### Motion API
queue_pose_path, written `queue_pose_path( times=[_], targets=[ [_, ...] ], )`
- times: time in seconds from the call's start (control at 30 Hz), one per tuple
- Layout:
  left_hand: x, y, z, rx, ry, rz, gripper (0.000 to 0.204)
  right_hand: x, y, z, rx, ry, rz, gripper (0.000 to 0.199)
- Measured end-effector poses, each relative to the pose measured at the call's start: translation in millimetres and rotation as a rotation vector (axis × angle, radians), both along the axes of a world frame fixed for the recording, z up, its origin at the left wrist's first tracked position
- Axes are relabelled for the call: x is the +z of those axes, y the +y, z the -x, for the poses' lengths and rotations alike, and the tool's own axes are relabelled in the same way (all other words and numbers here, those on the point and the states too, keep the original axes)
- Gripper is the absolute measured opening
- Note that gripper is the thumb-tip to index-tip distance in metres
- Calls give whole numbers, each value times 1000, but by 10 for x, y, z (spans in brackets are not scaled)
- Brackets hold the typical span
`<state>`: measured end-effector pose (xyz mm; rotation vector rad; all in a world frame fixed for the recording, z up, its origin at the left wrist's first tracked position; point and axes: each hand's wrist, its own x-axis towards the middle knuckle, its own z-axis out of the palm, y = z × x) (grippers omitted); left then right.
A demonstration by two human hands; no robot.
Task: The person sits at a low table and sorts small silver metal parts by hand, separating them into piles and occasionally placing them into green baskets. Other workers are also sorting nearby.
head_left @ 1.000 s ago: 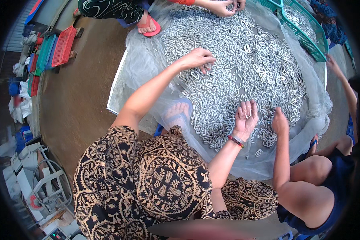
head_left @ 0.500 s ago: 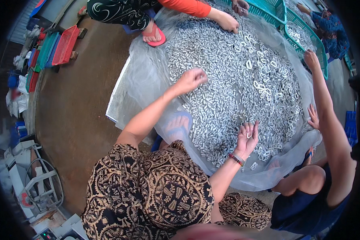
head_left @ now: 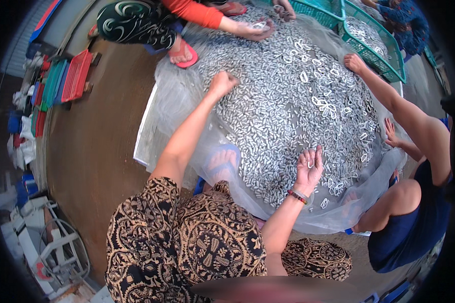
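Left hand [head_left: 222,83] is clenched at the fish pile's [head_left: 298,116] far left edge; right hand [head_left: 308,169], released, lies spread near its near edge, bare netting [head_left: 172,106] alongside.

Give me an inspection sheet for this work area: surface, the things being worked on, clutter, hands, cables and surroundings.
Surface: clear plastic sheet spread on a brown floor, heaped in the middle.
Job's things: pile of small silvery fish covering most of the sheet.
Clutter: green mesh baskets at the far edge, partly filled with fish; stacked red and green trays off to the left.
Hands: left hand closed in a fist at the pile's edge; right hand open, fingers spread on the fish, a bead bracelet at the wrist.
Cables: nothing seen.
Surroundings: other people's hands at the pile, one in an orange sleeve; a red sandal beside the sheet.
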<state>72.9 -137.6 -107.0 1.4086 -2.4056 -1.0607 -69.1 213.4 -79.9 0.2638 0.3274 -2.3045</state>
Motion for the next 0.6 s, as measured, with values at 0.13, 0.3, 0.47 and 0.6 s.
queue_pose_path(
  times=[0.13,0.3,0.47,0.6],
  targets=[
    [-1,216,162,-202,36,109,23,123,-160,226,14,-50,-276,23],
    [411,502,250,-337,188,77,27,271,-404,1337,44,651,-774,30],
    [863,669,306,-185,451,-639,22,-36,-408,1897,392,1250,-2022,80],
    [988,862,412,-178,992,-1168,13,-373,-241,1618,560,1395,-2051,71]
  ],
)
